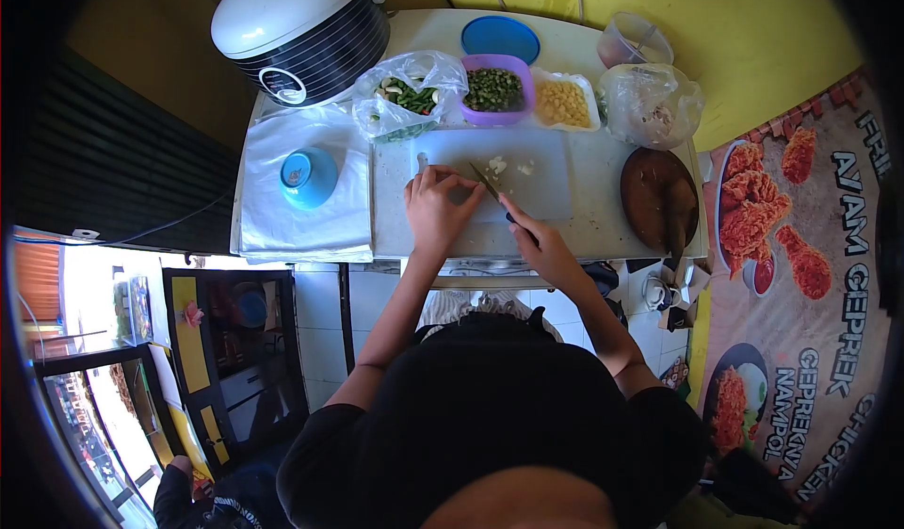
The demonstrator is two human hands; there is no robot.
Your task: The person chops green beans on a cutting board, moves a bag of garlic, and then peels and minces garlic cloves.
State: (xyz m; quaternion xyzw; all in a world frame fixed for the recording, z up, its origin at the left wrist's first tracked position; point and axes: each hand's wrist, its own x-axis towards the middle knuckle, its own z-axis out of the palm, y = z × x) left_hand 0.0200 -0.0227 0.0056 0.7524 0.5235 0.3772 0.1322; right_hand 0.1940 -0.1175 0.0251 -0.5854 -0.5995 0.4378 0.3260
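My right hand [541, 248] is closed round the dark handle of a knife [484, 180], its blade slanting up and left over the white cutting board [544, 198]. On the board's left part is my left hand [436, 211], its fingers bent and thumb and fingertips pinched together close to the blade. Whatever lies in that pinch is too small or hidden to name. Small white chopped pieces [496, 165], perhaps garlic, lie just beyond the knife.
Behind the board stand a plastic bag of green chillies [407, 96], a purple tub of chopped greens [495, 90], a tray of yellowish cubes [562, 104] and another bag [652, 105]. A stone mortar [650, 195] sits right; a blue bowl [309, 177] and rice cooker [306, 35] left.
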